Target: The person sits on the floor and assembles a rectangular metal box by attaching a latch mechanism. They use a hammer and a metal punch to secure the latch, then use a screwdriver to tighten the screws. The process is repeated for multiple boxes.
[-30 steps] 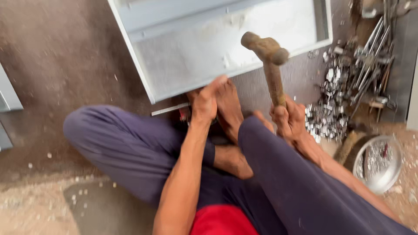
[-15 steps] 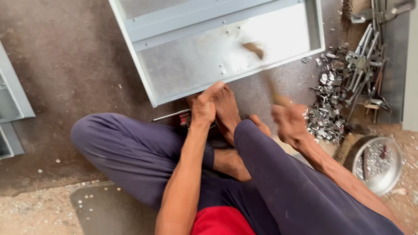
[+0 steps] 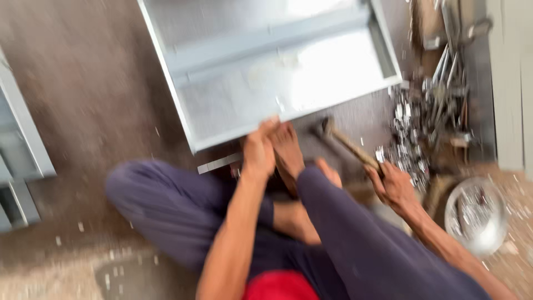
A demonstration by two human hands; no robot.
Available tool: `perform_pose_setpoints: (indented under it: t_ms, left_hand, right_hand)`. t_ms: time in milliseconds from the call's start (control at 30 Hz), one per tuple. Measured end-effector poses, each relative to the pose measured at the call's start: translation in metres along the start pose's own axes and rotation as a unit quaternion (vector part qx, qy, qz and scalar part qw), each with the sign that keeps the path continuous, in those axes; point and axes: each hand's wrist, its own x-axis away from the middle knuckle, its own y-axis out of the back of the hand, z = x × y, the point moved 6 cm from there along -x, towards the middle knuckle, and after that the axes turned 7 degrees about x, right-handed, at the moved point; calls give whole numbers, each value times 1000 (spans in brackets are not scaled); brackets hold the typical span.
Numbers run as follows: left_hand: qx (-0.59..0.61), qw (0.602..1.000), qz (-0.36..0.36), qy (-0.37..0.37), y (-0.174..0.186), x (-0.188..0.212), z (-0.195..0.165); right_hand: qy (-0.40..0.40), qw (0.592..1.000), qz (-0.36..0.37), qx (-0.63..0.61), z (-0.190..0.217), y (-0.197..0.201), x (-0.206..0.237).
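While we sit on the floor [image 3: 83,100], our left hand [image 3: 259,155], fingers pressed on the grey metal tray [image 3: 233,105] edge, steadies it; our right hand [image 3: 397,186], fingers wrapped round the hammer [image 3: 347,143], should strike squarely, clear of our foot [image 3: 288,153].

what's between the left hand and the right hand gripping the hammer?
Head view: between the left hand and the right hand lie the person's bare foot, one raised knee and the hammer head.

The right hand [image 3: 395,188] has little room: a heap of small shiny metal bits [image 3: 422,139] and a round silver bowl [image 3: 476,215] crowd it. The big grey metal tray [image 3: 266,66] blocks ahead. The dusty brown floor [image 3: 83,100] on the left is open.
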Motion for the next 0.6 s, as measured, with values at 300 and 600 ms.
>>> perform_pose_setpoints:
  t_ms: [300,600]
  left_hand:
    - [-33,997,-57,37,-90,-19,-65]
    - [-34,994,-58,82,-79,-70,-99]
  right_hand:
    - [115,956,-15,-268,233,-30,-222]
    - [418,898,-53,-130,268,57,-171]
